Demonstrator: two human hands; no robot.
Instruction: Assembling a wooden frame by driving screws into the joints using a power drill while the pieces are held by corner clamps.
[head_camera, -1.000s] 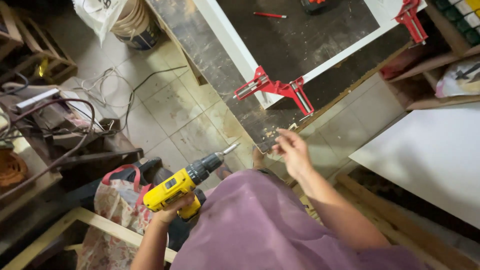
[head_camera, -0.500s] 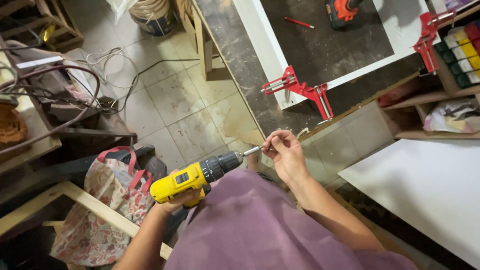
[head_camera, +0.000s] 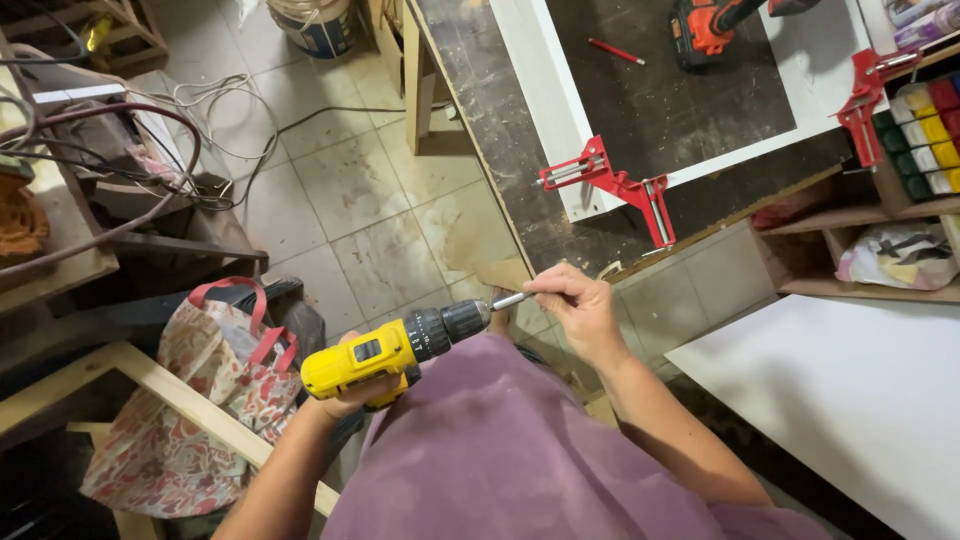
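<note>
Head view: the left hand (head_camera: 362, 392) is wrapped shut around the grip of a yellow drill (head_camera: 400, 348), held level in front of the purple shirt (head_camera: 520, 450), chuck pointing right. A silver bit (head_camera: 510, 299) sticks out of the chuck. The right hand (head_camera: 578, 308) pinches the far end of that bit between thumb and fingertips, the other fingers curled in. Drill and both hands hang above the tiled floor (head_camera: 350, 190), just off the near edge of the bench (head_camera: 490, 110).

On the bench lies a white frame (head_camera: 560, 120). A red corner clamp (head_camera: 618, 185) grips its near-left corner, at the bench's near edge. A second red clamp (head_camera: 862, 105) sits on the frame's near-right corner. Inside the frame, on the dark top, lie a red pencil (head_camera: 615, 51) and, toward the far edge, an orange drill (head_camera: 705, 25).

Right of the bench a wooden shelf (head_camera: 850, 285) carries a row of coloured blocks (head_camera: 925, 135) and a crumpled bag (head_camera: 895, 255) below them. A white board (head_camera: 850, 390) lies at lower right.

At left a floral bag (head_camera: 185, 400) with red handles leans by a wooden rail (head_camera: 170, 395). Cables (head_camera: 210, 100) trail across the floor, and a bucket (head_camera: 310, 25) stands at the top.
</note>
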